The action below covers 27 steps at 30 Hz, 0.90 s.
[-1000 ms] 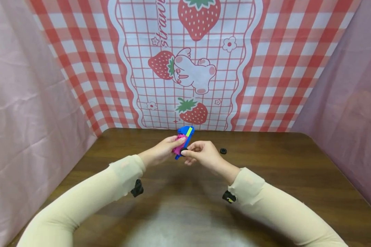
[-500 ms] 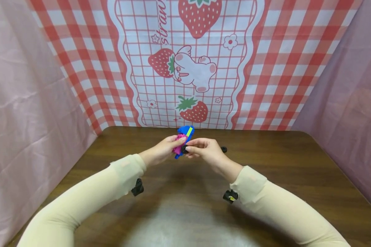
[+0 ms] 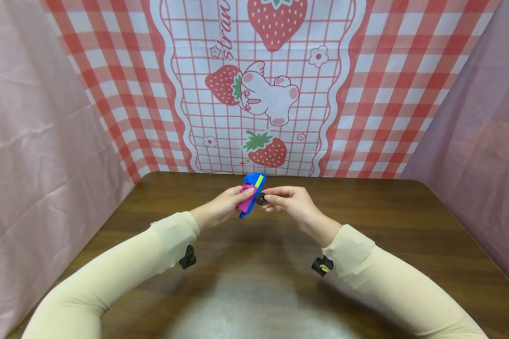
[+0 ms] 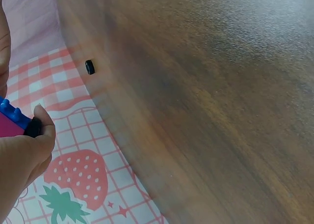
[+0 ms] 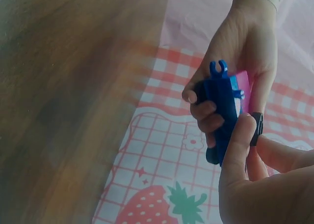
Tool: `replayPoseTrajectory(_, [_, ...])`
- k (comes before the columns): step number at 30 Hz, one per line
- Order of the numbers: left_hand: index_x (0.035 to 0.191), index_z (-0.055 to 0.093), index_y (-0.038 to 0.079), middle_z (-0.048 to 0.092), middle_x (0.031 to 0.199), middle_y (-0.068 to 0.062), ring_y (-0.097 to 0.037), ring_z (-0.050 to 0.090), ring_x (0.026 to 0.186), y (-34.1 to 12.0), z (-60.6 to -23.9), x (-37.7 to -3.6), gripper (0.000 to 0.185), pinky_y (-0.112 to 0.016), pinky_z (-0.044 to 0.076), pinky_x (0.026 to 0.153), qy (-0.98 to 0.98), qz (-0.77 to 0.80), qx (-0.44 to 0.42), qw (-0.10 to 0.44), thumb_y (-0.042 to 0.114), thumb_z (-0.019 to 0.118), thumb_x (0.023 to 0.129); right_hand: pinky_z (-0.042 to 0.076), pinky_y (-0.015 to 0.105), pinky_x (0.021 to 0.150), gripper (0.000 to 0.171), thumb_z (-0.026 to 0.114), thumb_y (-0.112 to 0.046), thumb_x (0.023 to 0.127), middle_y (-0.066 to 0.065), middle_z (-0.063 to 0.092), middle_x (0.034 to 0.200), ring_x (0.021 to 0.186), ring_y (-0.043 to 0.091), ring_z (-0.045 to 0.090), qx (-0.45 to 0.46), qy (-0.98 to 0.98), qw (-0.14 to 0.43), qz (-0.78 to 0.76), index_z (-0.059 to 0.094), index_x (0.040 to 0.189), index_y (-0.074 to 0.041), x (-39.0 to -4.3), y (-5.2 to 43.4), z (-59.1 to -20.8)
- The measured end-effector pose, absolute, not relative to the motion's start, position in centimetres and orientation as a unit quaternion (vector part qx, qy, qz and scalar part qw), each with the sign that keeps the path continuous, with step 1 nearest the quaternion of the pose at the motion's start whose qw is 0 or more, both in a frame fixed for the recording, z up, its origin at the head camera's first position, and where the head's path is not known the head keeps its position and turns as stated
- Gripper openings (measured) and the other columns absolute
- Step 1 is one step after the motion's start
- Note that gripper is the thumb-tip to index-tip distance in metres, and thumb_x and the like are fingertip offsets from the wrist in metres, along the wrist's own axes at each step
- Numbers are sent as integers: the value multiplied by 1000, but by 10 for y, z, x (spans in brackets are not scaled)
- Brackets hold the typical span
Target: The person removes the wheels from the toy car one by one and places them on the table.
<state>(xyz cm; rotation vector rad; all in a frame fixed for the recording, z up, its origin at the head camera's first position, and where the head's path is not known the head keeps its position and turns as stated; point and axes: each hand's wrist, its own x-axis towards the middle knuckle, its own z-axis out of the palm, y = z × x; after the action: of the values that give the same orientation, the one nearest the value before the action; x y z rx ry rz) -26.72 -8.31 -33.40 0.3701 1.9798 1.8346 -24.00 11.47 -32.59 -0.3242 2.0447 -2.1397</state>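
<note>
While the toy car [image 3: 250, 195] hangs above the far middle of the table [image 3: 407, 226], head view: left hand [image 3: 220, 207] fingers curled round its body; right hand [image 3: 290, 202] pinches a black wheel [image 3: 260, 199] against its right side.

Left wrist view: spare wheel [image 4: 89, 67] on the table, well apart from the car.

Right wrist view: thumb [image 5: 238, 145] presses the wheel to the chassis. Step judged: wheel fitting; next calls for a straight push onto the axle.

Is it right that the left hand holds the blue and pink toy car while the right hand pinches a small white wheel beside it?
Not quite: the wheel is black, as the head view shows. The left hand does hold the blue and pink toy car, and the right hand pinches the wheel beside it.
</note>
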Motion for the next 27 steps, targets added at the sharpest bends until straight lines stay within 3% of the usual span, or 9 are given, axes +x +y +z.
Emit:
replayPoseTrajectory(22, [127, 40, -11, 53, 89, -3, -11, 56, 73, -89, -336, -261, 39, -22, 48, 69, 711, 657, 136, 210, 21, 37, 105, 57, 27, 77, 37, 59, 3, 93, 4, 73, 83, 71, 11, 72, -48, 685, 89, -722, 53, 126, 17, -254, 144, -326])
replayPoseTrajectory(27, [128, 39, -11, 52, 91, -4, -11, 56, 75, -90, -335, -260, 40, -24, 48, 71, 713, 652, 135, 217, 22, 36, 105, 56, 28, 83, 38, 58, 4, 92, 4, 73, 87, 72, 10, 71, -34, 682, 92, -724, 51, 127, 18, -257, 149, -327])
